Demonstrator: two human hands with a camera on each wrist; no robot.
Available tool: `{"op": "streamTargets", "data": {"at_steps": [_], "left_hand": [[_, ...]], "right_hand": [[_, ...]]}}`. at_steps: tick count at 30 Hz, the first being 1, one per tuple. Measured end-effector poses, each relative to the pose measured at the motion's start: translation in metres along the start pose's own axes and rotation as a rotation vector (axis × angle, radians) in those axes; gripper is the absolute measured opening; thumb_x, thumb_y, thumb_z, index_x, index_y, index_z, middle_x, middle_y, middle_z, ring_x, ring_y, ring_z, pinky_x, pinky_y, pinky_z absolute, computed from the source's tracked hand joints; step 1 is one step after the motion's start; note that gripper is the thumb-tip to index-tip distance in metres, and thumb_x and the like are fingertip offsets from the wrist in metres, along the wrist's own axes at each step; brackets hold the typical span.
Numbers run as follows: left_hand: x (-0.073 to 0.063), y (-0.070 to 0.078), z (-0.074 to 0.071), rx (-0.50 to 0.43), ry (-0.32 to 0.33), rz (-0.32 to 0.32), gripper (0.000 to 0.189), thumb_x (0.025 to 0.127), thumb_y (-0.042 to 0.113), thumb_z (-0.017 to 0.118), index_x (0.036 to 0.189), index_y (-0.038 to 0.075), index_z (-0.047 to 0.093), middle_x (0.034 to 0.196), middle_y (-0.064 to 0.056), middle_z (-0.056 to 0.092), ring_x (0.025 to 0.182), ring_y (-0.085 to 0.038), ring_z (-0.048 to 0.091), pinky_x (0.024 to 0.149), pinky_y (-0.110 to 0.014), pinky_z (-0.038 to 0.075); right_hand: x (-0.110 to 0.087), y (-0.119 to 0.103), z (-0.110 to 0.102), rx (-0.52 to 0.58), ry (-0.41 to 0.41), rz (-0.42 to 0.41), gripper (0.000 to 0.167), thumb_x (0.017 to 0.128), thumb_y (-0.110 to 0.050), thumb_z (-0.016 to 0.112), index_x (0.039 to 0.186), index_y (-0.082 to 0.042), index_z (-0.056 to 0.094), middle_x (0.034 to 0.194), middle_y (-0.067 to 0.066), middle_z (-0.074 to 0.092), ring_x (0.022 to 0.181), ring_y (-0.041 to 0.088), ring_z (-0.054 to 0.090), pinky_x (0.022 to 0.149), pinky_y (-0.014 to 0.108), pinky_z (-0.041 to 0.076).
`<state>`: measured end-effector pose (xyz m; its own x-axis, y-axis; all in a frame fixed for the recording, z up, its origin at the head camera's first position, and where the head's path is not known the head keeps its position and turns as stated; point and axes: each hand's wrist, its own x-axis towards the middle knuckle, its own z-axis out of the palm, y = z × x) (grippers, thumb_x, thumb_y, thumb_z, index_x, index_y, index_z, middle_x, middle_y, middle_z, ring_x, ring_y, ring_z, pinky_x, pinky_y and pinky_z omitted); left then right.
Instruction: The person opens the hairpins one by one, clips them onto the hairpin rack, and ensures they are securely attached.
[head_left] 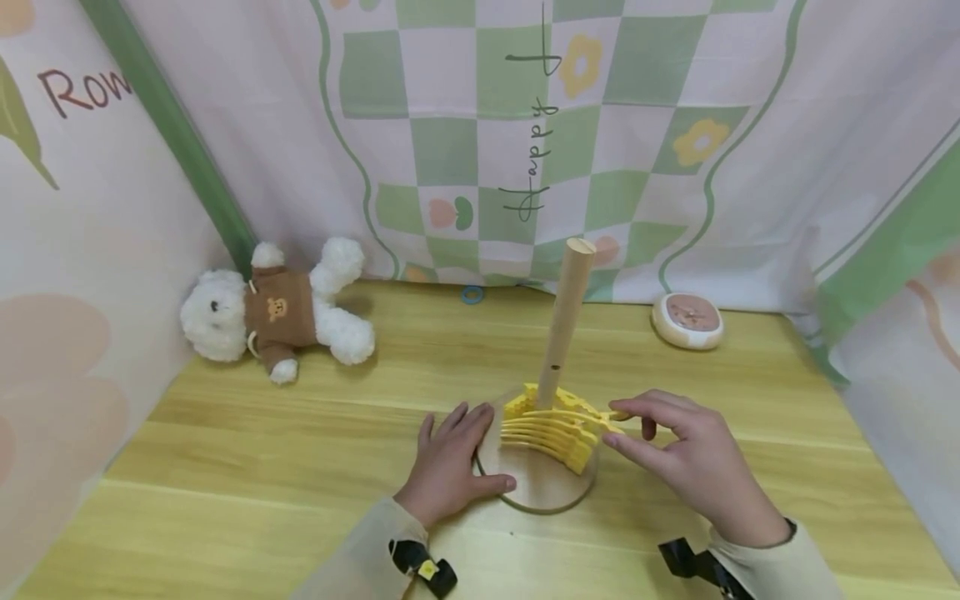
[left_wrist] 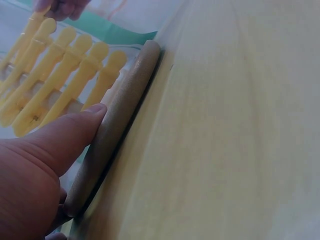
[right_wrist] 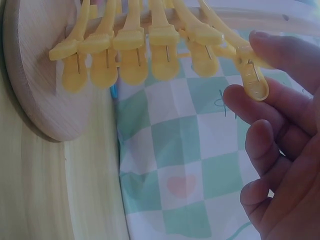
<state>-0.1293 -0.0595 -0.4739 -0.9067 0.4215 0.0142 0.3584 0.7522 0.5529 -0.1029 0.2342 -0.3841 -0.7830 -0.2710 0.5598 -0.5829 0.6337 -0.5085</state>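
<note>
Several curved yellow plastic clips (head_left: 543, 435) are stacked around an upright wooden post (head_left: 566, 325) on a round wooden base (head_left: 536, 493). My right hand (head_left: 693, 454) pinches the tabbed end of the topmost clip (right_wrist: 255, 84) between thumb and fingertips. That clip sits slightly raised and fanned out from those beneath it. Metal wires show at the clips' rounded tabs in the right wrist view. At the base's left side, my left hand (head_left: 448, 471) rests with fingers spread, its thumb (left_wrist: 75, 132) lying along the near rim.
A white plush toy (head_left: 281, 312) in a brown top lies on its side at the back left. By the curtain (head_left: 525, 150) is a small blue ring (head_left: 472, 294). A round pink-and-white object (head_left: 688, 321) sits at the back right of the wooden table (head_left: 225, 483).
</note>
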Motion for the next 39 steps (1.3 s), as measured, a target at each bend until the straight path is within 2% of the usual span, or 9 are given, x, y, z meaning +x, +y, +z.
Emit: {"op": "streamTargets", "data": {"at_steps": [8,14,17,24,30,34,39], "left_hand": [[0.000,-0.001,0.000,0.005,0.001,0.005,0.101,0.078,0.063,0.076,0.156,0.013,0.037,0.160,-0.004,0.038,0.149,-0.033,0.027,0.115,-0.068,0.007],[0.000,0.000,0.000,0.008,0.005,0.001,0.101,0.077,0.062,0.077,0.156,0.013,0.038,0.160,-0.004,0.038,0.149,-0.034,0.027,0.116,-0.068,0.006],[0.001,0.000,0.000,0.008,0.007,0.000,0.100,0.078,0.062,0.077,0.155,0.013,0.038,0.160,-0.004,0.038,0.149,-0.033,0.027,0.116,-0.068,0.007],[0.001,0.001,0.000,0.022,0.007,0.001,0.099,0.078,0.062,0.076,0.155,0.013,0.038,0.159,-0.003,0.039,0.149,-0.033,0.028,0.116,-0.067,0.008],[0.001,0.002,-0.001,0.025,0.005,0.001,0.099,0.078,0.063,0.076,0.155,0.013,0.038,0.159,-0.004,0.039,0.149,-0.033,0.028,0.116,-0.068,0.008],[0.001,0.002,0.000,0.032,0.008,-0.002,0.099,0.078,0.063,0.076,0.155,0.013,0.039,0.159,-0.004,0.039,0.148,-0.033,0.029,0.116,-0.067,0.009],[0.001,0.002,0.000,0.042,0.009,-0.005,0.099,0.078,0.063,0.076,0.155,0.013,0.039,0.159,-0.003,0.039,0.148,-0.032,0.029,0.116,-0.068,0.009]], "right_hand": [[0.003,-0.001,0.002,-0.001,-0.002,0.020,0.038,0.068,-0.004,0.090,0.102,-0.015,0.078,0.087,-0.013,0.068,0.070,0.005,0.053,0.047,0.014,0.033],[0.004,-0.002,0.005,-0.006,-0.022,0.054,0.036,0.070,-0.008,0.090,0.103,-0.018,0.079,0.093,-0.010,0.072,0.075,0.006,0.056,0.049,0.015,0.039],[0.005,-0.002,0.008,-0.019,-0.031,0.071,0.035,0.071,-0.011,0.090,0.103,-0.020,0.079,0.096,-0.009,0.073,0.078,0.006,0.058,0.054,0.016,0.044],[0.007,-0.002,0.012,-0.036,-0.041,0.066,0.035,0.071,-0.015,0.091,0.104,-0.022,0.079,0.098,-0.011,0.073,0.084,0.011,0.066,0.074,0.018,0.051],[0.007,-0.002,0.011,-0.045,-0.047,0.076,0.034,0.072,-0.017,0.091,0.104,-0.022,0.079,0.097,-0.012,0.073,0.085,0.004,0.064,0.075,0.015,0.050],[0.008,-0.003,0.012,-0.038,-0.048,0.084,0.033,0.072,-0.017,0.091,0.103,-0.022,0.079,0.097,-0.012,0.073,0.087,0.009,0.065,0.078,0.013,0.048],[0.009,-0.005,0.014,-0.031,-0.062,0.111,0.031,0.073,-0.019,0.091,0.102,-0.020,0.080,0.097,-0.013,0.073,0.087,0.012,0.066,0.077,0.019,0.051]]}}
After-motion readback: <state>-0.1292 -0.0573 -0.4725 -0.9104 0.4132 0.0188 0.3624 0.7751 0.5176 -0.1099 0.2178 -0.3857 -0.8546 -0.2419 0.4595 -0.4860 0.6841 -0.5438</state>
